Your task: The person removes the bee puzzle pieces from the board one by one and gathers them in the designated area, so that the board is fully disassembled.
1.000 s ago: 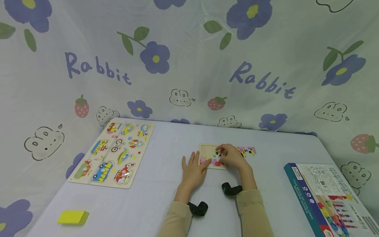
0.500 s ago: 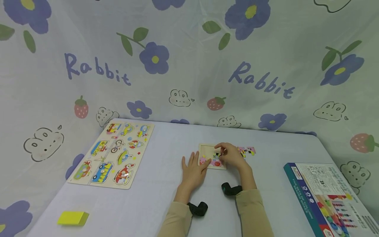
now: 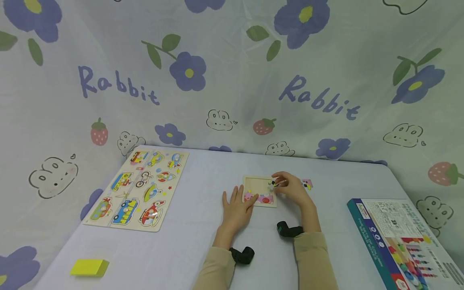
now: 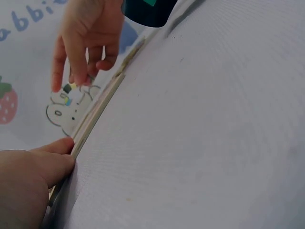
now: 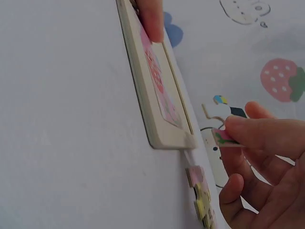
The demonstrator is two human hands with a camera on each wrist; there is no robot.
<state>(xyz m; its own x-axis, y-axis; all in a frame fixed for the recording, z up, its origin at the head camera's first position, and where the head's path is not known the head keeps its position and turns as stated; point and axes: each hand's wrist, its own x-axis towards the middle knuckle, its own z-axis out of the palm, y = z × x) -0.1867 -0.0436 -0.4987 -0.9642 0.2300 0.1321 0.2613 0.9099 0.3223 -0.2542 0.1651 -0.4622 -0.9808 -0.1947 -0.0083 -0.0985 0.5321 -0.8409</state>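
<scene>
A small wooden puzzle tray point(image 3: 256, 184) lies on the table, with pink pieces point(image 3: 266, 199) fitted along its near side. My left hand point(image 3: 235, 211) rests at its lower left, the thumb over the pieces and the fingers stretched out; in the left wrist view its fingertips touch the tray's edge point(image 4: 97, 112). Above the tray's right edge, my right hand point(image 3: 293, 192) pinches a jigsaw piece point(image 5: 224, 137) between thumb and fingers, clear of the tray. Loose jigsaw pieces point(image 3: 307, 184) lie right of the tray, partly hidden behind that hand.
A large vehicle puzzle board point(image 3: 139, 189) lies on the left, with a yellow block point(image 3: 88, 267) nearer the front. At the right edge lies a printed box point(image 3: 402, 241). A patterned cloth point(image 3: 232, 80) hangs behind the table.
My right hand has lifted the jigsaw piece away from the fitted pieces and moved right, now covering more of the loose pieces. The left hand stays put.
</scene>
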